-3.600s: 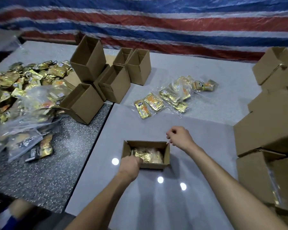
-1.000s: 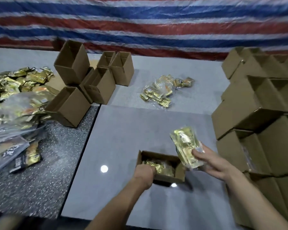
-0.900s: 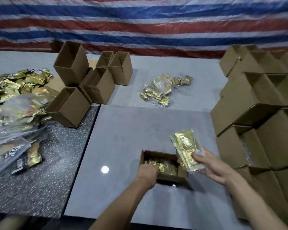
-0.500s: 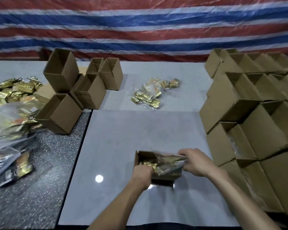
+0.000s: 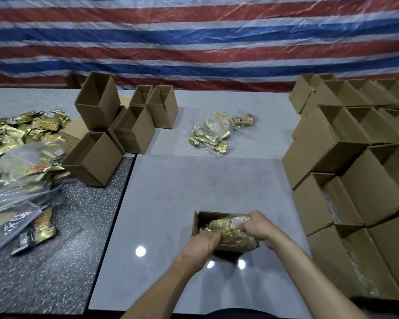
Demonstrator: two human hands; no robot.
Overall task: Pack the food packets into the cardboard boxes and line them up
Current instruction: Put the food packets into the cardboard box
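Note:
A small open cardboard box (image 5: pixel 197 223) lies on the pale grey table in front of me. A clear bag of gold food packets (image 5: pixel 228 229) lies across its opening, partly inside. My right hand (image 5: pixel 257 226) grips the bag's right end from above. My left hand (image 5: pixel 200 246) is at the box's near left edge, fingers curled against the bag and box. More bagged gold packets (image 5: pixel 213 134) lie farther back on the table. Whatever lies beneath the bag inside the box is hidden.
Several empty open boxes (image 5: pixel 115 132) stand at the back left. A heap of gold packets and clear bags (image 5: pixel 19 157) covers the dark speckled table on the left. Stacked boxes (image 5: pixel 355 171) fill the right side. A striped tarp (image 5: pixel 194 38) hangs behind.
My right hand brought a bag of gold packets from the right down onto the box and now pushes it in. My left hand stayed at the box's near left edge.

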